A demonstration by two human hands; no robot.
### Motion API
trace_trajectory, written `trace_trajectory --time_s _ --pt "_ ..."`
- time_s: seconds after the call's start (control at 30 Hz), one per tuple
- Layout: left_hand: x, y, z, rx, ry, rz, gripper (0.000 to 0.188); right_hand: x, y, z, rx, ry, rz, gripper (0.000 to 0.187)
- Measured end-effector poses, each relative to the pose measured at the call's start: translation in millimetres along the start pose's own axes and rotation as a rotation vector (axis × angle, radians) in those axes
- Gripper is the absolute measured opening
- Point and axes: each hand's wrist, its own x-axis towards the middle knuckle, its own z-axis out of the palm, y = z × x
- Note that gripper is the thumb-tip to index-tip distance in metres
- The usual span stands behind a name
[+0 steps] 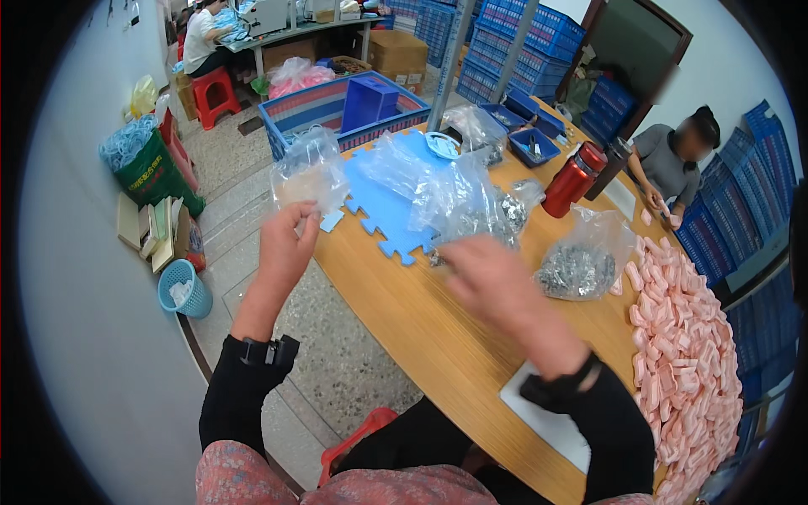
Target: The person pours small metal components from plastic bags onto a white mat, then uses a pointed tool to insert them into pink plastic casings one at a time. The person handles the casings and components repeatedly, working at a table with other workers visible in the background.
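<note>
My left hand (pixel 290 231) is closed in a pinch on a clear plastic bag (pixel 313 168), held up past the left edge of the wooden table. My right hand (pixel 484 273) is blurred by motion over the table, in front of a clear bag of small metal parts (pixel 471 206). A small dark metal piece (pixel 435 257) shows by its fingertips; whether the fingers grip it I cannot tell. Beyond the hands, more clear bags lie on a blue foam mat (pixel 383 215) with a jigsaw edge. Right of my right hand sits another bag full of metal parts (pixel 581 268).
A large heap of pink pieces (pixel 682 362) covers the table's right side. A red flask (pixel 574 178) and blue bins (pixel 532 145) stand farther back. A blue crate (pixel 278 118) adjoins the far left edge. Another person (pixel 677 156) sits at the right, handling pink pieces.
</note>
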Motion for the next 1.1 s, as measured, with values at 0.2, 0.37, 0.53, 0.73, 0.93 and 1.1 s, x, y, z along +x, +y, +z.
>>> trace_trajectory --time_s 0.2,0.37,0.53,0.73,0.93,1.1 --pt "-18.3 -2.9 -16.0 0.069 -0.038 0.089 0.009 49.8 -16.2 133.6 -0.387 -0.174 0.239 0.02" --pt "-32.5 -14.1 -37.7 0.077 -0.07 0.093 0.008 61.6 -8.8 158.7 -0.374 -0.214 0.291 0.011" --pt "-39.3 -19.4 -34.4 0.075 -0.115 0.173 0.01 72.9 -1.3 125.5 -0.221 -0.14 0.372 0.013" --pt "-24.8 -2.9 2.5 0.273 -0.359 0.302 0.014 73.2 12.8 94.3 -0.03 0.046 0.484 0.023" --pt "6.6 6.7 57.4 0.365 -0.466 0.443 0.015 71.2 6.7 87.7 0.024 0.093 0.506 0.022" --pt "4.1 21.6 63.5 0.361 -0.561 0.276 0.033 52.0 -3.6 83.0 0.028 -0.198 0.295 0.023"
